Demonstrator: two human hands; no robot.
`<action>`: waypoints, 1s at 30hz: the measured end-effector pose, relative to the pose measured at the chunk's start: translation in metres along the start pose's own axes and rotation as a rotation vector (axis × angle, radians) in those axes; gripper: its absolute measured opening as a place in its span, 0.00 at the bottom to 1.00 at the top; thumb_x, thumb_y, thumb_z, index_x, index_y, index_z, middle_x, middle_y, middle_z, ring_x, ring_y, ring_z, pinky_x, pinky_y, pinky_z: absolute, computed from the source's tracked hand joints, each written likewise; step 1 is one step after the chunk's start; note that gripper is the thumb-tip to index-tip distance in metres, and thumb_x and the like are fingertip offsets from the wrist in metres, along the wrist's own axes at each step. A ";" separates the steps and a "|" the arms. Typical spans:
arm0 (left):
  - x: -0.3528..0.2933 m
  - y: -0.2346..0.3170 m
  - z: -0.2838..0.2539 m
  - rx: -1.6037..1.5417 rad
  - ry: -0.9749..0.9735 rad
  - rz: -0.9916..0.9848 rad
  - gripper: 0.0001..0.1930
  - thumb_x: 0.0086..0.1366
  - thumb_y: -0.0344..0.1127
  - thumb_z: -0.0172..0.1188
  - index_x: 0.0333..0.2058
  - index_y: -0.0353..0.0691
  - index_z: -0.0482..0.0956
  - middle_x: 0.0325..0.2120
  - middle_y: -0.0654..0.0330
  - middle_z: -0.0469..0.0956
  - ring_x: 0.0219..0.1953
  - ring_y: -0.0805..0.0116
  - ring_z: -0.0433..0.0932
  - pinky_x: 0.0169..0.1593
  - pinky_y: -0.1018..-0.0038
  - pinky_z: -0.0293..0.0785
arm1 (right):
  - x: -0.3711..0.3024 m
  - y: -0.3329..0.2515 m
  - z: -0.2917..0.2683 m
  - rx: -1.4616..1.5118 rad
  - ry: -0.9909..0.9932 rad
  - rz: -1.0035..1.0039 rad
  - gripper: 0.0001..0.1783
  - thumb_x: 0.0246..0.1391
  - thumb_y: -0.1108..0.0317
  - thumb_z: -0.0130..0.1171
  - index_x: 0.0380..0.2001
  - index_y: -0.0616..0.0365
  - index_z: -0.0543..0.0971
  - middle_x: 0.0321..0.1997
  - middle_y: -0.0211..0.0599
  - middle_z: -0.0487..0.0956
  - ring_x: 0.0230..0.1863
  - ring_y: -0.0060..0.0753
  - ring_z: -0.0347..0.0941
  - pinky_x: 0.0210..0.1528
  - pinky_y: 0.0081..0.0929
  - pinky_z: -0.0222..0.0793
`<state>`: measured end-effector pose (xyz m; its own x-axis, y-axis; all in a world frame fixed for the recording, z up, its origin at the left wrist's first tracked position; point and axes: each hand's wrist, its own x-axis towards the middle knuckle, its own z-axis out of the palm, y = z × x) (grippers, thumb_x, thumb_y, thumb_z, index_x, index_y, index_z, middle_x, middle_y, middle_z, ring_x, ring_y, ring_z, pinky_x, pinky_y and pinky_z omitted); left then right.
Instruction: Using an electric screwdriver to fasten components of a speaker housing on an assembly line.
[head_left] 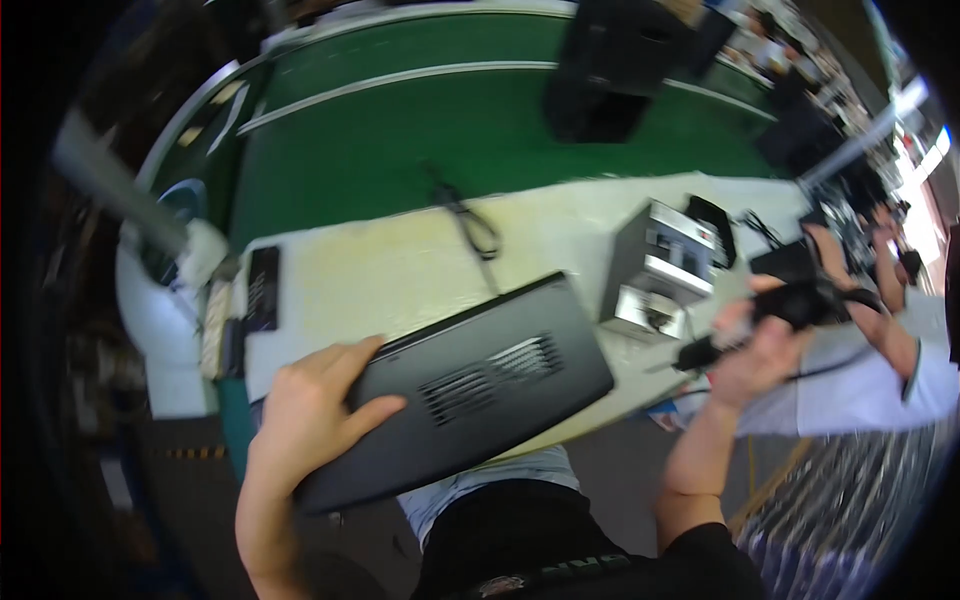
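Observation:
My left hand [310, 410] is closed on the left end of a long black casing [540, 400], its thumb on top. The casing has two groups of vent slots and sits tilted across the near edge of the table. My right hand [755, 350], smeared by motion, grips a black electric screwdriver [705, 350] to the right of the casing. The thin bit points left, apart from the casing. Between the two stands a boxy grey metal screw feeder [655, 270].
A pale mat covers the table [370, 270], with a coiled black cable [470, 220] behind the casing. At left lies a dark flat bar [263, 288]. A green conveyor belt [420, 120] runs behind, carrying a large black unit [615, 70]. A co-worker's arms [885, 330] are at right.

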<state>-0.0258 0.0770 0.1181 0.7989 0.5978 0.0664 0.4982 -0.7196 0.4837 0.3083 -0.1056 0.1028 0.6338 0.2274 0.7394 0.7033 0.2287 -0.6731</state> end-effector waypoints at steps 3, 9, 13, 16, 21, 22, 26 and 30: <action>0.004 -0.006 0.003 0.009 0.058 0.031 0.27 0.49 0.45 0.69 0.46 0.37 0.76 0.30 0.52 0.78 0.32 0.51 0.78 0.36 0.65 0.74 | 0.037 -0.047 -0.007 0.232 -0.013 -0.010 0.36 0.59 0.40 0.42 0.45 0.70 0.69 0.28 0.42 0.74 0.20 0.24 0.66 0.26 0.18 0.63; -0.011 -0.016 0.002 0.036 0.050 0.029 0.27 0.53 0.53 0.65 0.44 0.38 0.77 0.26 0.55 0.77 0.28 0.54 0.77 0.32 0.66 0.73 | 0.037 -0.152 0.106 0.853 -0.344 -0.269 0.38 0.64 0.44 0.36 0.61 0.72 0.56 0.27 0.42 0.76 0.29 0.35 0.74 0.39 0.22 0.69; -0.013 -0.021 0.007 0.035 0.093 0.072 0.27 0.54 0.54 0.63 0.44 0.38 0.77 0.25 0.56 0.77 0.28 0.55 0.78 0.32 0.66 0.73 | 0.021 -0.152 0.141 0.816 -0.447 -0.320 0.40 0.63 0.42 0.37 0.61 0.70 0.54 0.31 0.44 0.75 0.26 0.33 0.74 0.34 0.22 0.70; -0.012 -0.026 0.012 0.049 0.125 0.118 0.26 0.57 0.56 0.61 0.43 0.37 0.77 0.23 0.56 0.76 0.27 0.56 0.78 0.31 0.66 0.74 | 0.009 -0.149 0.165 0.778 -0.524 -0.353 0.42 0.62 0.40 0.39 0.62 0.68 0.52 0.36 0.46 0.74 0.24 0.31 0.73 0.30 0.22 0.71; -0.011 -0.027 0.012 0.056 0.127 0.158 0.27 0.58 0.57 0.59 0.41 0.36 0.75 0.21 0.56 0.76 0.24 0.56 0.78 0.29 0.67 0.75 | -0.001 -0.140 0.185 0.691 -0.632 -0.394 0.45 0.60 0.36 0.40 0.63 0.65 0.49 0.43 0.50 0.72 0.21 0.28 0.73 0.22 0.22 0.73; -0.010 -0.026 0.012 0.053 0.127 0.161 0.27 0.58 0.57 0.59 0.41 0.36 0.75 0.21 0.56 0.76 0.24 0.56 0.78 0.29 0.67 0.75 | -0.001 -0.139 0.186 0.667 -0.649 -0.402 0.45 0.60 0.35 0.41 0.63 0.64 0.48 0.45 0.50 0.72 0.20 0.27 0.73 0.20 0.22 0.73; -0.010 -0.029 0.014 0.090 0.112 0.155 0.27 0.58 0.58 0.58 0.40 0.35 0.75 0.21 0.56 0.75 0.24 0.57 0.78 0.28 0.67 0.75 | -0.027 -0.153 0.193 0.638 -0.656 -0.262 0.47 0.58 0.33 0.39 0.63 0.64 0.48 0.42 0.46 0.72 0.20 0.26 0.73 0.22 0.21 0.73; -0.009 -0.029 0.010 0.111 0.103 0.166 0.27 0.59 0.58 0.57 0.39 0.35 0.74 0.21 0.56 0.75 0.23 0.57 0.78 0.27 0.67 0.75 | -0.030 -0.161 0.196 0.610 -0.639 -0.108 0.49 0.56 0.31 0.37 0.63 0.64 0.47 0.39 0.41 0.72 0.20 0.24 0.72 0.24 0.19 0.72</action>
<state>-0.0440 0.0892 0.0942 0.8371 0.4969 0.2286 0.4016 -0.8422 0.3598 0.1126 0.0368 0.1866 0.1448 0.6183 0.7725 0.3390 0.7025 -0.6257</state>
